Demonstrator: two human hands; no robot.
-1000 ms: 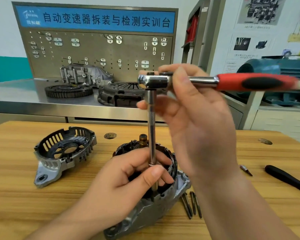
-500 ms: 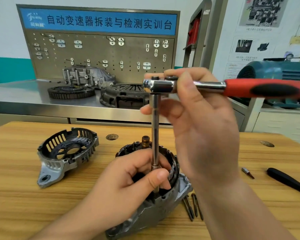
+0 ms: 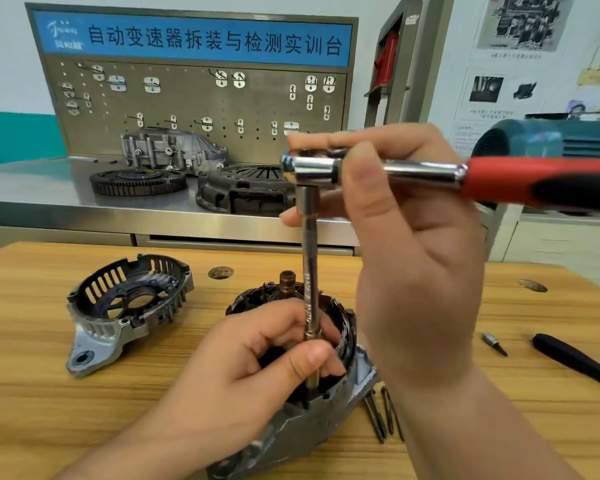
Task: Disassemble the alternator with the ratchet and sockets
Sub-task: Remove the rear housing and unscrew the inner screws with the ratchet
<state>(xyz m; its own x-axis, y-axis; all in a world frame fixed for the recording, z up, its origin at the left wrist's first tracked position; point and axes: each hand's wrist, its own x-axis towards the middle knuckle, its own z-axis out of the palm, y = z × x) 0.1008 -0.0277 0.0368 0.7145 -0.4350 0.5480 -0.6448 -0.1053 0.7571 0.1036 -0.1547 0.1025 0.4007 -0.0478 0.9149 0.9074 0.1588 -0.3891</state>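
Carefully: a slip is the risk

At the near middle of the counter (image 3: 32, 410) stands the alternator (image 3: 309, 427), with its removed end cover (image 3: 125, 306) lying to the left. The left hand (image 3: 250, 368) pinches the foot of the extension bar (image 3: 310, 271) inside the housing. The right hand (image 3: 413, 271) curls round the head of the ratchet (image 3: 430, 171). If the bar tilts, the socket (image 3: 311, 379) would likely ride off its hidden fastener and round it, or tip the unclamped alternator.

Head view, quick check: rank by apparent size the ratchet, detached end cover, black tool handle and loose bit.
1. Ratchet, held nearer the camera and cropped, so its lead over the cover is unsure.
2. Detached end cover.
3. Black tool handle, cropped.
4. Loose bit.
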